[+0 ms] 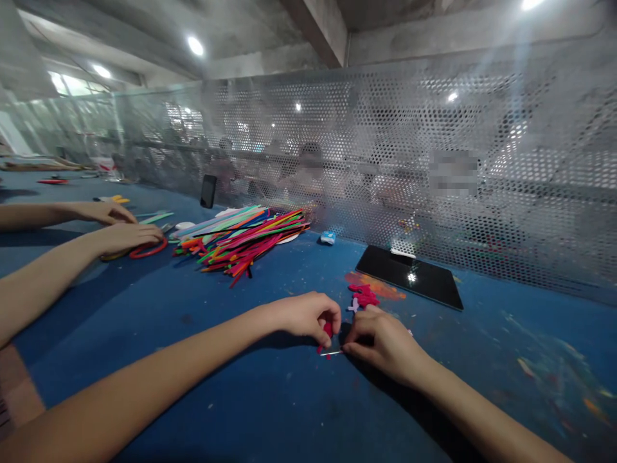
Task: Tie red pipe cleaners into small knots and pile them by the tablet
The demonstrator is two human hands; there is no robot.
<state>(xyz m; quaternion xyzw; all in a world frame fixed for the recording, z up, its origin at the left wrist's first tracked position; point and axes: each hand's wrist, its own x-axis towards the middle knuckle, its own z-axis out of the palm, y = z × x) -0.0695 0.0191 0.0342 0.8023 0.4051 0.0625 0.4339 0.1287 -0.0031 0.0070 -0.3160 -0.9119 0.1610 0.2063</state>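
My left hand (312, 316) is closed in a pinch on a small red fuzzy piece (328, 329), partly hidden by the fingers. Facing it, just to the right, my right hand (383, 337) is also closed, thumb and fingertips pressed together at the end of a thin shiny pale strip (330, 353). That strip reaches across to just below the left fingertips; its kind is too small to tell. Beyond the right hand lie a little heap of red fuzzy pieces (365, 296) and a small lilac piece (353, 305).
Behind my left arm lies a pile of colourful pipe cleaners (245, 241). A black tablet (409, 276) rests by the perforated metal screen (385, 148). A small blue-and-white packet (328, 238) and an upright phone (208, 191) stand nearby. At left, another person's hands (128, 238) are near red-handled scissors (148, 249).
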